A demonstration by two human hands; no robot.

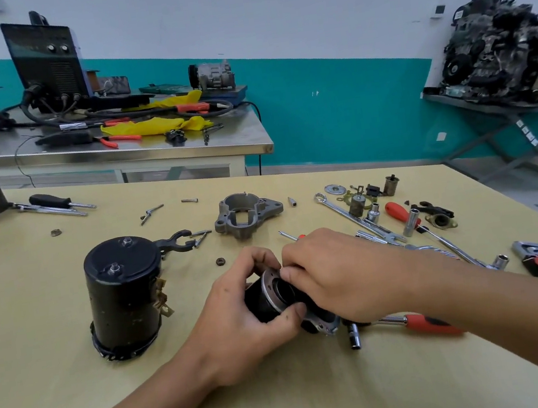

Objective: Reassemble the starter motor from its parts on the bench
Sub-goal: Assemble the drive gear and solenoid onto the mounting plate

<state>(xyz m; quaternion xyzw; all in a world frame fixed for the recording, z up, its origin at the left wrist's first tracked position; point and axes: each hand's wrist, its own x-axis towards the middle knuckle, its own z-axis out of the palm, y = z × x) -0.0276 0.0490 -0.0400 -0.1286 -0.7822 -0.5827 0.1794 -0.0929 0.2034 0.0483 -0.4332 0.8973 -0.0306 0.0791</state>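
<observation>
The left hand [241, 315] grips the black cylindrical part [266, 302] from below and behind, with the fingers curled over its top and the thumb pressed against the lower edge of its metal flange ring [269, 285]. The right hand [336, 274] is closed over the right end of the same part, with the thumb tip on the upper rim of the ring; its fingers are hidden. The part lies tilted at the centre of the bench [287, 391], just above the surface. A screwdriver tip [286, 235] shows beyond the right knuckles; whether the hand holds it cannot be determined. A ratchet handle [426, 323] lies just right of the part. The black motor housing [123, 293] stands upright to the left, well apart. The cast end housing [246, 214] sits farther back, with a loose nut [220, 261] between it and the hands.
</observation>
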